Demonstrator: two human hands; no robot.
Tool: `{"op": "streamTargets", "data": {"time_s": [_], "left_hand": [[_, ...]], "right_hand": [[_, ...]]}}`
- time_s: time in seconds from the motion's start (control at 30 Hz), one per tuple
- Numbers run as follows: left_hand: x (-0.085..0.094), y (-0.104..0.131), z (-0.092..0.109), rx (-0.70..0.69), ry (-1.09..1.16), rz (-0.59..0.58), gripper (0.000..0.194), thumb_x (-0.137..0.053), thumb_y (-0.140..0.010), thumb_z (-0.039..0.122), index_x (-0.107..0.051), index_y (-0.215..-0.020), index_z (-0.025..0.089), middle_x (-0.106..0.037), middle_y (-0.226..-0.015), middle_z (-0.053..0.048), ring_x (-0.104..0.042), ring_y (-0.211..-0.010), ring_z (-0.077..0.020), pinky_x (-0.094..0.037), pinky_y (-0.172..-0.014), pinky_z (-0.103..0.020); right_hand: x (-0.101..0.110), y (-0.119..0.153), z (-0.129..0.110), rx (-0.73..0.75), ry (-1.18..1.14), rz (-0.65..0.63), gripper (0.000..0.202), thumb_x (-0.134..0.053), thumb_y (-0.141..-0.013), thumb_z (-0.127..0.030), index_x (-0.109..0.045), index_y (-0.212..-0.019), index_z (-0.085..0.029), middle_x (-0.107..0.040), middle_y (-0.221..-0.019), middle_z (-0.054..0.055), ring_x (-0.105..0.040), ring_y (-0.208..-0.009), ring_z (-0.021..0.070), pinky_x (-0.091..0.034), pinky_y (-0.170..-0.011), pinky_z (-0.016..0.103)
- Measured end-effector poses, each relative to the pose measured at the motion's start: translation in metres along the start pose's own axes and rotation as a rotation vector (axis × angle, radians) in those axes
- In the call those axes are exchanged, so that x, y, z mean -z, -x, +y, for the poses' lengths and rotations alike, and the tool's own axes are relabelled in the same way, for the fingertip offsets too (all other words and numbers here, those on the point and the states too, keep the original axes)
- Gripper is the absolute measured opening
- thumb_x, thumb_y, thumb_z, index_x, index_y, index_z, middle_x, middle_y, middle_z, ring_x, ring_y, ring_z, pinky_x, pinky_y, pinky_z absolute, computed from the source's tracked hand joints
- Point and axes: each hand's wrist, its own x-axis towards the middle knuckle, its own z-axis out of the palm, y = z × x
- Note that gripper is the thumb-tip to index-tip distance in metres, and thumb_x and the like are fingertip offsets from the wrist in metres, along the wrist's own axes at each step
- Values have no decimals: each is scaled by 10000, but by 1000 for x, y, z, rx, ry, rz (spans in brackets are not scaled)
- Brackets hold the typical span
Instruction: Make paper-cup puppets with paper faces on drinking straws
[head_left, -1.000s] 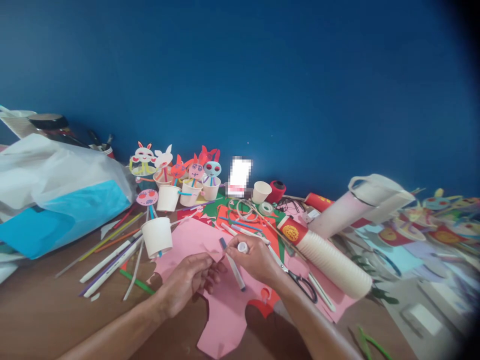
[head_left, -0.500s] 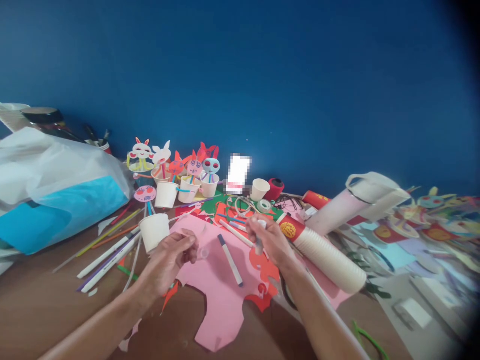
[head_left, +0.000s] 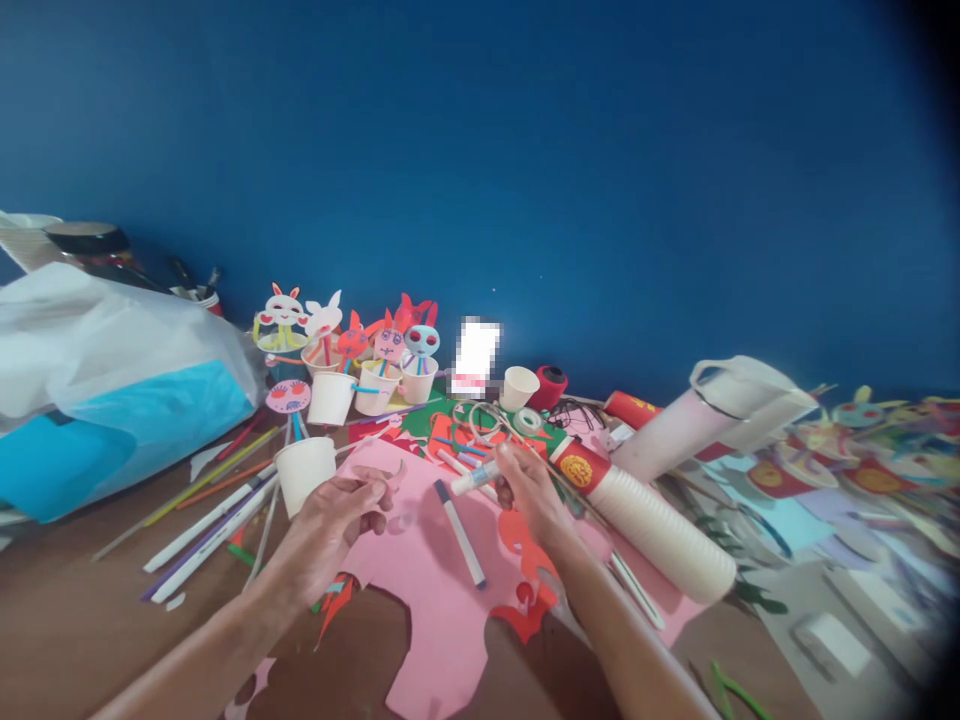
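Over the pink paper sheet (head_left: 427, 580), my right hand (head_left: 529, 490) grips a white glue stick (head_left: 474, 478) with a bluish label, its end pointing left. My left hand (head_left: 345, 520) is closed in a pinch; a thin, curved, pale pink scrap of paper (head_left: 398, 472) shows at its fingertips, partly hidden. Between the hands a white marker (head_left: 463, 540) with a dark cap lies on the sheet. Beside my left hand stands a white paper cup (head_left: 304, 470), with a pink paper face (head_left: 289, 397) just behind it.
Paper cups with animal faces (head_left: 388, 345) line the wall. A long stack of paper cups (head_left: 660, 530) and a pitcher (head_left: 705, 405) lie to the right. Pens (head_left: 214, 530) and a plastic bag (head_left: 150, 370) occupy the left. Red cutouts (head_left: 525, 560) lie near my right hand.
My right hand has turned the glue stick from pointing down to pointing left toward my left hand. My left hand stays pinched in nearly the same place.
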Motion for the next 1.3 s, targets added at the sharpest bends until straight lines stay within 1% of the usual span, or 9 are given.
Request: {"op": "streamTargets", "data": {"time_s": [0.17,0.4,0.47,0.57,0.67,0.87,1.03,1.1,1.3], "left_hand": [[4,1,5,-80,-182,19,103,-600,-738,228,-561,-696,142,-566,-787,-14,-483,-587,-83,-393,-570,-221],[7,-1,3,-72,-5,-22,68,-558,-769,245,-525,-750,189,-580,-708,5,-490,-530,-90,-398,-526,-220],[5,1,2,-95,-45,-14,70,-566,-760,254,-553,-736,189,-589,-768,-17,-538,-620,-117,-431,-568,-231],[-3,9,-3,-169,-249,54,108,-609,-719,269,-605,-657,180,-592,-996,-78,-536,-973,-222,-453,-770,-287],[-12,17,-14,-227,-407,-16,80,-637,-683,277,-658,-665,202,-608,-1042,-99,-490,-1071,-276,-451,-822,-338],[-21,23,-25,-174,-254,-94,38,-654,-676,225,-669,-670,190,-642,-648,-34,-611,-708,-195,-512,-631,-303],[-25,24,-21,-102,34,-180,44,-589,-741,226,-627,-739,203,-552,-482,36,-555,-407,-159,-487,-410,-328],[-26,26,-20,-84,56,-170,39,-575,-753,232,-608,-753,211,-509,-414,57,-535,-350,-163,-462,-368,-317],[-25,26,-12,-161,-44,-88,13,-641,-692,192,-635,-700,200,-652,-680,-18,-590,-517,-158,-494,-500,-295]], "right_hand": [[-8,4,3,-9,-97,-95,244,-551,-779,-410,-535,-752,-169,-448,-529,-59,-402,-451,65,-343,-472,197],[-16,8,7,-55,-340,-225,187,-591,-775,-329,-569,-833,-153,-539,-598,-24,-462,-503,67,-380,-506,198],[-21,10,7,-71,-388,-233,186,-605,-767,-317,-578,-832,-145,-558,-641,-8,-493,-542,74,-394,-526,199],[-33,16,6,-122,-465,-179,208,-624,-752,-315,-597,-856,-138,-582,-731,20,-539,-625,93,-412,-554,199],[-52,26,6,-158,-537,-129,238,-625,-745,-338,-612,-859,-131,-597,-765,38,-552,-625,98,-422,-551,204],[-74,45,7,-189,-600,-169,244,-661,-716,-325,-599,-855,-134,-572,-666,-1,-526,-541,81,-433,-534,211],[-78,43,15,-331,-634,-422,625,-326,-796,-628,-604,-788,-68,-552,-512,34,-508,-404,102,-375,-406,206],[-79,43,19,-339,-608,-454,648,-323,-782,-646,-598,-701,-65,-533,-484,32,-481,-373,92,-354,-388,200],[-77,45,14,-155,-499,-309,352,-583,-746,-459,-568,-713,-109,-520,-564,-7,-452,-453,63,-333,-446,183]]}}
